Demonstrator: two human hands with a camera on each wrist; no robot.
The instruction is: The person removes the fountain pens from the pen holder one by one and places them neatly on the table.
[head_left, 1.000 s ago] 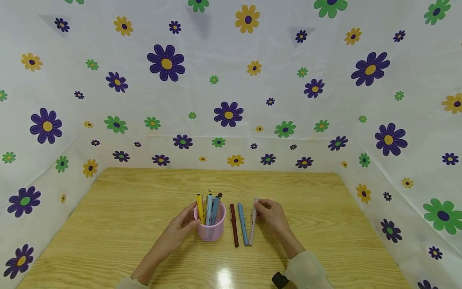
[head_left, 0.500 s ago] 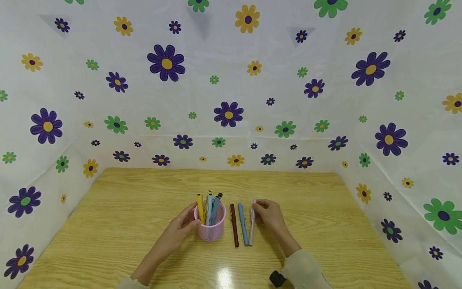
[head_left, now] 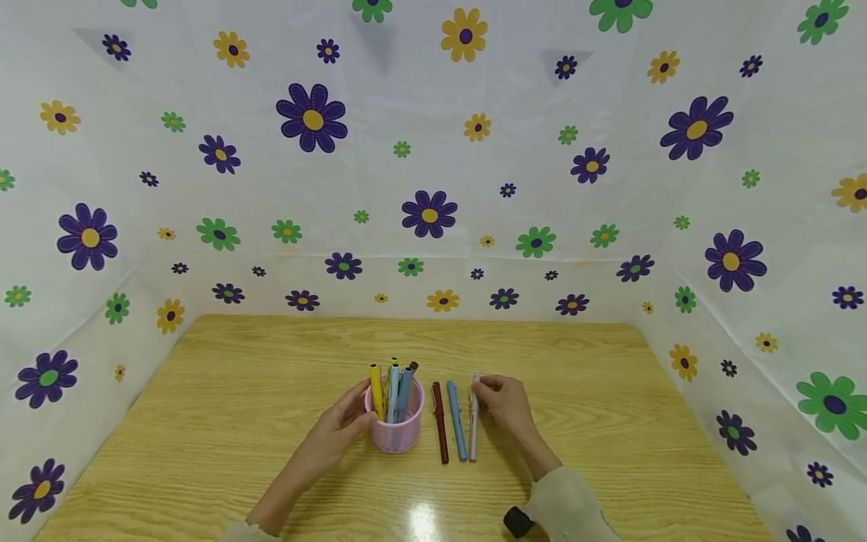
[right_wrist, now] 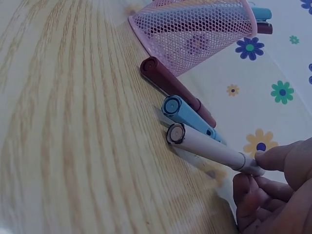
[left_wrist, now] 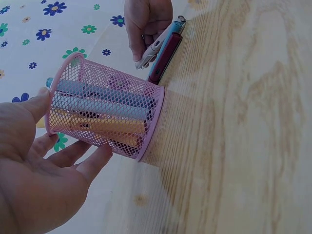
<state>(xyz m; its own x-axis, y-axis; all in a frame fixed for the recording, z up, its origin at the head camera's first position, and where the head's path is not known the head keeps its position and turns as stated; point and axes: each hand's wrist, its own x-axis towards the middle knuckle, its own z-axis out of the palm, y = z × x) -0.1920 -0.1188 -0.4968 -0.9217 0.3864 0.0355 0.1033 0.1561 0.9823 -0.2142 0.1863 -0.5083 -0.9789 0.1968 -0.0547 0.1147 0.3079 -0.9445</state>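
Observation:
A pink mesh pen cup stands upright on the table with several pens in it, yellow, light blue, darker blue and brown among them. My left hand holds the cup from its left side, thumb at the rim and fingers round the wall, as the left wrist view shows. To the right of the cup lie a dark red pen and a blue pen, side by side. My right hand pinches the capped far end of a pale pinkish-grey pen, just right of the blue one.
The wood-grain table is enclosed at the back and sides by a white sheet printed with purple, yellow and green flowers. A black object sits at my right sleeve.
The pale pen has swung from slanting to nearly straight, its near end now a little apart from the blue pen. My right hand shifted slightly left. My left hand stayed on the cup.

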